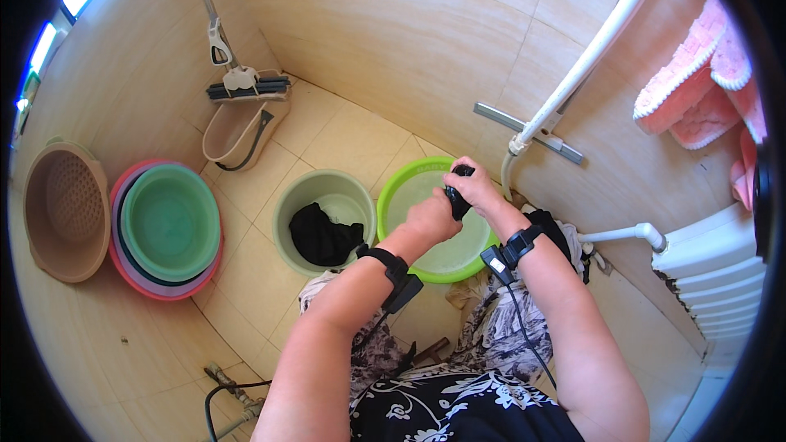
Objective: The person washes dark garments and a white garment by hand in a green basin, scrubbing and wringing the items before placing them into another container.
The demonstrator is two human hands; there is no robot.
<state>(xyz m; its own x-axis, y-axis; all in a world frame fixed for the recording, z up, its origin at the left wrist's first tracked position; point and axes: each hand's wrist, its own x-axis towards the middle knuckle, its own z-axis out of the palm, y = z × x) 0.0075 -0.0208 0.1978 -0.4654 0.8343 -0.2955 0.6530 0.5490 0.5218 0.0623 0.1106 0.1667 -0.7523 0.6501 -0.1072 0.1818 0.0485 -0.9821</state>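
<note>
Both hands at frame centre, wringing a small dark cloth (457, 196) above the bright green basin (399, 188). Left hand (431, 218) clenched on the cloth's lower end, right hand (473, 187) clenched on the upper end; black wrist straps on both forearms. Grey-green bucket (286, 229) just left of the basin, touching it, dark garment (323, 235) inside. Stacked basins (168, 229) at left, tan perforated basket (65, 209) at far left. Mop (241, 82) and dustpan upper left by the wall. Pink towels (696, 90) upper right, white pipe (589, 53) on the wall.
</note>
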